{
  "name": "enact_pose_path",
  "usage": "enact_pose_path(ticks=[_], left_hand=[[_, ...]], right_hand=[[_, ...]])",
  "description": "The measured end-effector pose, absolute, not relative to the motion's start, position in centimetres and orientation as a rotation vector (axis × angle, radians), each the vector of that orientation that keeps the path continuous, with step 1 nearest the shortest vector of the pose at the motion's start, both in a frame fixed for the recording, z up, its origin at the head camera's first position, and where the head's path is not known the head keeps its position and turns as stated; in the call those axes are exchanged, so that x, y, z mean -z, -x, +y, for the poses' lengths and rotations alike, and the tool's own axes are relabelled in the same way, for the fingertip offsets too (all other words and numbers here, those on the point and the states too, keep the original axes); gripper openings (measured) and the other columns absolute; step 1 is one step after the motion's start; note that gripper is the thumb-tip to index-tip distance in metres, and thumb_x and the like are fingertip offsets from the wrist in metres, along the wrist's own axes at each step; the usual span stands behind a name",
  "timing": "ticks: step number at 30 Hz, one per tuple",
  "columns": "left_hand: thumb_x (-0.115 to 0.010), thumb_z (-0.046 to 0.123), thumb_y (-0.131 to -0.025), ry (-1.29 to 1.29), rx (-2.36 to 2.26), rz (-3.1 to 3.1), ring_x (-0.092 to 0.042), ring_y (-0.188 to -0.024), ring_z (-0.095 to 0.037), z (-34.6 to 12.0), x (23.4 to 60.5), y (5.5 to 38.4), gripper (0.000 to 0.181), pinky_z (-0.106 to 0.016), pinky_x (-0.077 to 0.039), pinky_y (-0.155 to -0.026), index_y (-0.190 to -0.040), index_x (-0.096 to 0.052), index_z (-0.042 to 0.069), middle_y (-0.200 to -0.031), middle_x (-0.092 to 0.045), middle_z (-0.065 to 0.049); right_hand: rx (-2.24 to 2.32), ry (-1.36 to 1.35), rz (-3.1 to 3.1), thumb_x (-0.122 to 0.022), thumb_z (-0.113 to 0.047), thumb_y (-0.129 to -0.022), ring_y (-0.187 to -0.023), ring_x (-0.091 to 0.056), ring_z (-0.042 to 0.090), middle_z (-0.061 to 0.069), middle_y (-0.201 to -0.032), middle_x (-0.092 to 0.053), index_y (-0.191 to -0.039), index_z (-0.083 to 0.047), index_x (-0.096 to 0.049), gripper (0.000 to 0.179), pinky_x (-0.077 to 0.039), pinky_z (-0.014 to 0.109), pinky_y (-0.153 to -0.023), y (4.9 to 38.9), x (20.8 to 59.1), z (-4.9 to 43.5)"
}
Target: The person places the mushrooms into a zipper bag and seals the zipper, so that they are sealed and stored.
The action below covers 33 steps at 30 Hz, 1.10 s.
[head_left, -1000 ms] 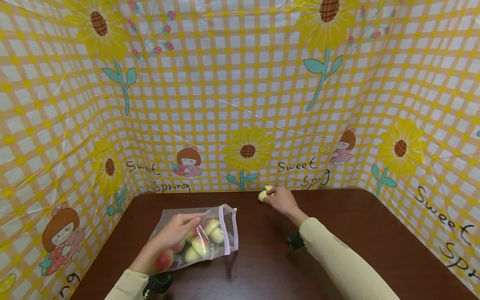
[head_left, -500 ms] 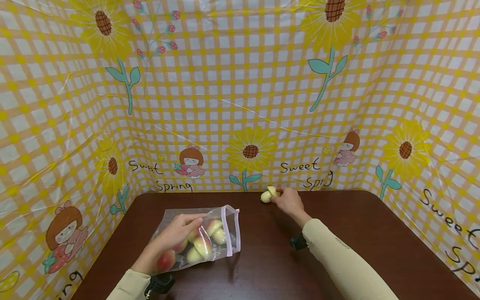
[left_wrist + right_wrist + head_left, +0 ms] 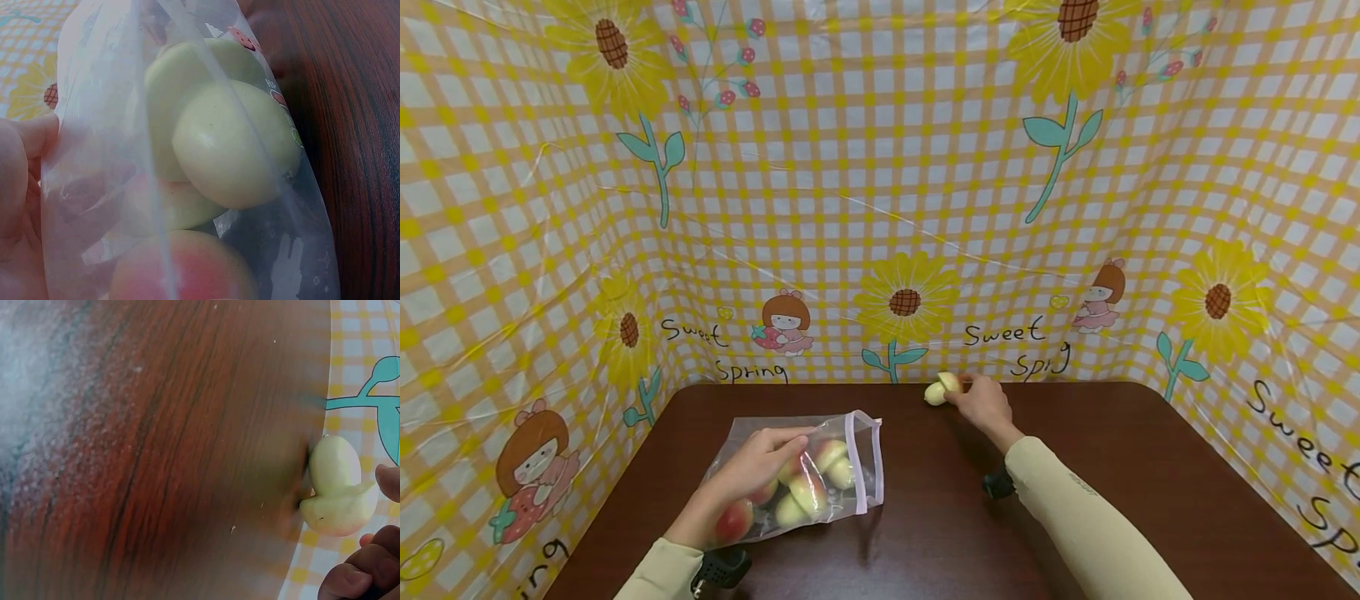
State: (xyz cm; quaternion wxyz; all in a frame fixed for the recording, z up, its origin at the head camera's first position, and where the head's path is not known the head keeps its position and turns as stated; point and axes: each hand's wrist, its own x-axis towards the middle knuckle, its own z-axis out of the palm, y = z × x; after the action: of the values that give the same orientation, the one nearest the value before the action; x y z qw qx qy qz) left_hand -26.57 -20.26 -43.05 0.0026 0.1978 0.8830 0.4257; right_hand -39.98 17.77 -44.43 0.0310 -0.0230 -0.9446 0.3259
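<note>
A clear zip bag (image 3: 871, 462) lies on the left half of the table, its mouth facing right and gaping. Inside are several toy mushrooms (image 3: 808, 492) with pale stems and red-tinged caps, seen through the plastic in the left wrist view. My left hand (image 3: 760, 458) grips the bag's upper side, thumb along the plastic. At the table's back edge a single mushroom (image 3: 337, 487) lies on its side, pale stem pointing left in the head view. My right hand (image 3: 985, 404) pinches its cap between thumb and fingertips.
The dark brown table (image 3: 940, 533) ends at a checked sunflower cloth (image 3: 820, 200) that rises behind and at both sides. A black wrist camera (image 3: 722, 567) sits under the left wrist, another (image 3: 997, 483) under the right.
My right fingers have shifted from over the mushroom's stem rightward to its cap, uncovering more of it. The left hand and bag hold still; the head view drifts slightly.
</note>
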Motion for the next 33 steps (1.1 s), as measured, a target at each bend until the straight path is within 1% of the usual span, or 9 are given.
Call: enact_pose_path(ticks=[3, 8, 13, 15, 17, 21, 27, 31, 33], left_hand=[[-0.051, 0.035, -0.106, -0.626, -1.329, 2.775, -0.056, -0.117, -0.018, -20.3, 43.1, 26.6, 0.037, -0.047, -0.044, -0.105, -0.135, -0.066, 0.019, -0.137, -0.064, -0.007], [-0.052, 0.035, -0.106, -0.620, -1.321, 2.776, -0.056, -0.108, -0.017, -20.3, 43.2, 26.7, 0.036, -0.039, -0.046, -0.098, -0.135, -0.066, 0.020, -0.135, -0.065, -0.006], [-0.052, 0.036, -0.106, -0.623, -1.324, 2.763, -0.057, -0.102, -0.019, -20.4, 43.3, 26.8, 0.038, -0.035, -0.045, -0.088, -0.136, -0.065, 0.019, -0.118, -0.070, -0.005], [-0.052, 0.035, -0.106, -0.621, -1.331, 2.758, -0.057, -0.102, -0.019, -20.4, 43.2, 26.7, 0.038, -0.035, -0.044, -0.088, -0.137, -0.065, 0.018, -0.115, -0.070, -0.005], [-0.051, 0.035, -0.106, -0.628, -1.327, 2.768, -0.057, -0.103, -0.019, -20.3, 43.2, 26.7, 0.038, -0.035, -0.045, -0.090, -0.137, -0.065, 0.017, -0.124, -0.069, -0.003], [-0.052, 0.036, -0.106, -0.606, -1.333, 2.776, -0.057, -0.112, -0.015, -20.2, 43.2, 26.6, 0.038, -0.038, -0.046, -0.099, -0.136, -0.065, 0.018, -0.134, -0.066, -0.004], [-0.052, 0.037, -0.105, -0.580, -1.341, 2.768, -0.055, -0.121, -0.016, -20.2, 43.3, 26.7, 0.037, -0.045, -0.043, -0.107, -0.136, -0.066, 0.021, -0.135, -0.066, -0.003], [-0.052, 0.035, -0.105, -0.582, -1.358, 2.753, -0.054, -0.128, -0.022, -20.2, 43.4, 26.8, 0.037, -0.050, -0.042, -0.110, -0.136, -0.066, 0.019, -0.136, -0.064, -0.004], [-0.053, 0.035, -0.105, -0.574, -1.362, 2.748, -0.054, -0.128, -0.022, -20.2, 43.4, 26.8, 0.037, -0.050, -0.042, -0.110, -0.136, -0.066, 0.019, -0.137, -0.064, -0.005]], right_hand=[[-1.007, 0.078, -2.908, -0.069, -0.040, -0.093, -0.082, -0.064, 0.027, 0.021, -0.128, -0.064, -0.143, -0.007, -0.055, 0.061, -0.048, 0.034, -0.057, 40.2, 44.5, 17.7], [-1.017, 0.085, -2.914, -0.069, -0.041, -0.094, -0.083, -0.065, 0.028, 0.022, -0.132, -0.062, -0.145, -0.005, -0.053, 0.064, -0.048, 0.034, -0.057, 40.5, 44.6, 17.5], [-1.019, 0.086, -2.926, -0.068, -0.041, -0.094, -0.086, -0.066, 0.028, 0.022, -0.130, -0.063, -0.145, -0.004, -0.053, 0.064, -0.050, 0.035, -0.059, 40.6, 44.5, 17.4], [-1.032, 0.080, -2.929, -0.068, -0.040, -0.095, -0.084, -0.066, 0.028, 0.022, -0.127, -0.065, -0.144, -0.004, -0.053, 0.063, -0.050, 0.036, -0.060, 40.6, 44.5, 17.3], [-1.039, 0.079, -2.929, -0.068, -0.039, -0.095, -0.083, -0.066, 0.027, 0.021, -0.123, -0.066, -0.144, -0.003, -0.053, 0.063, -0.050, 0.036, -0.060, 40.6, 44.5, 17.3], [-1.037, 0.092, -2.926, -0.068, -0.039, -0.095, -0.081, -0.066, 0.027, 0.022, -0.122, -0.067, -0.144, -0.003, -0.052, 0.063, -0.050, 0.036, -0.059, 40.7, 44.6, 17.3], [-1.024, 0.099, -2.932, -0.068, -0.038, -0.095, -0.081, -0.065, 0.027, 0.023, -0.127, -0.064, -0.147, -0.003, -0.049, 0.065, -0.049, 0.035, -0.057, 40.9, 44.8, 17.3], [-1.026, 0.092, -2.951, -0.067, -0.037, -0.096, -0.081, -0.065, 0.028, 0.022, -0.124, -0.065, -0.147, -0.004, -0.049, 0.064, -0.048, 0.035, -0.057, 41.0, 44.8, 17.2], [-1.033, 0.089, -2.957, -0.066, -0.037, -0.096, -0.082, -0.064, 0.028, 0.022, -0.122, -0.065, -0.147, -0.003, -0.048, 0.064, -0.048, 0.035, -0.058, 41.0, 44.8, 17.1]])
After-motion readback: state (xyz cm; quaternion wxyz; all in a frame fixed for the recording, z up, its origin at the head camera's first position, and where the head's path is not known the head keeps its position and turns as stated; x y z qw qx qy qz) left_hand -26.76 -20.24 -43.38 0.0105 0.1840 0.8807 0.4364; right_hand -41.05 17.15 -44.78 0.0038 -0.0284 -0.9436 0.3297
